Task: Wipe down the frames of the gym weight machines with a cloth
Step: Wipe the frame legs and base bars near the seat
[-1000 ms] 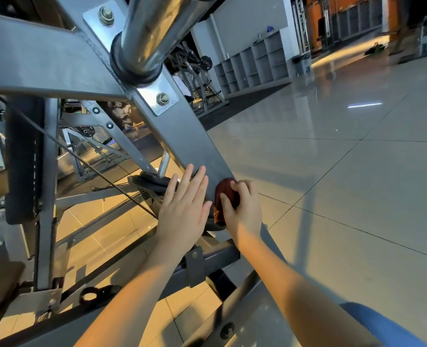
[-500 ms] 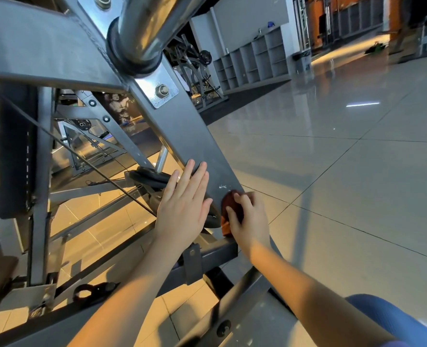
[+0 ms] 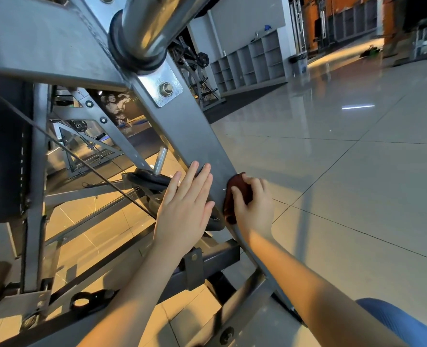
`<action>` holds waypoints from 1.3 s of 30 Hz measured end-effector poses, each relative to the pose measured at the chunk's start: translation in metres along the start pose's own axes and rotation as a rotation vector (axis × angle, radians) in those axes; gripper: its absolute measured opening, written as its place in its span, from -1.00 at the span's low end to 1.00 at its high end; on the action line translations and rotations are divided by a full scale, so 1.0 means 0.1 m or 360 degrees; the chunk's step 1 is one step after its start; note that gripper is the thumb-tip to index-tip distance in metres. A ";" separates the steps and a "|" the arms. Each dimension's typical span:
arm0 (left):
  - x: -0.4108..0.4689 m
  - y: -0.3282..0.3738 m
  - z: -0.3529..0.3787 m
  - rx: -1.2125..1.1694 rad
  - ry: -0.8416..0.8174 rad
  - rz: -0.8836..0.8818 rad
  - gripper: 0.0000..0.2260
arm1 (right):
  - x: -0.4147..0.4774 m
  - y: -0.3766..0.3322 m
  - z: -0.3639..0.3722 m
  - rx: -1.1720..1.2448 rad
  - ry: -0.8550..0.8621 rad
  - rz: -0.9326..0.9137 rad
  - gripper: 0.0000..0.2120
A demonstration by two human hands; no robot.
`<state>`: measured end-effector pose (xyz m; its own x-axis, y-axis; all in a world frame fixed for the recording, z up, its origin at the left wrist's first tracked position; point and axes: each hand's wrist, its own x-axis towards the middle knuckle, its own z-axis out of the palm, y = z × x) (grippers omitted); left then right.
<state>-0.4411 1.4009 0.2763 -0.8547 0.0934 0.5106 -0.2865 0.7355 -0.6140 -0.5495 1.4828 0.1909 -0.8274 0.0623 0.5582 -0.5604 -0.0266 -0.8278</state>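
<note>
A grey slanted beam (image 3: 190, 136) of the weight machine frame runs from upper left down to lower right. My right hand (image 3: 255, 209) grips a bunched dark red cloth (image 3: 237, 189) and presses it against the beam's right edge. My left hand (image 3: 186, 209) lies flat with straight fingers on the beam's left side, beside the cloth hand. A chrome tube (image 3: 147, 23) joins the beam through a bolted plate (image 3: 162, 88) above.
A black weight plate (image 3: 152, 181) sits on a peg just behind my left hand. A cable (image 3: 65, 146) runs diagonally across the frame. A black padded upright (image 3: 7, 151) stands at left. Glossy tiled floor (image 3: 345, 184) spreads right; shelving (image 3: 247, 63) stands far back.
My right hand with the cloth slid down the beam edge, then came back up a little. My left hand has stayed flat on the beam.
</note>
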 end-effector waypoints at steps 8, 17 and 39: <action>-0.02 -0.02 0.04 -0.0005 0.0035 0.0011 -0.50 | -0.17 -0.12 0.04 -0.0211 -0.0068 -0.0474 -0.75; -0.01 -0.04 0.06 0.0006 0.0015 0.0032 -0.50 | -0.36 -0.03 0.07 -0.0166 -0.0018 -0.0139 -0.79; -0.02 0.00 0.09 -0.0025 0.0021 -0.0006 -0.49 | -0.37 0.13 -0.07 -0.0353 -0.0207 -0.0477 -0.78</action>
<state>-0.4436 1.3943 0.2699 -0.8478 0.0992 0.5210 -0.2829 0.7463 -0.6024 -0.5257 1.4870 0.1590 -0.6338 -0.0925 0.7679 -0.7683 0.1906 -0.6111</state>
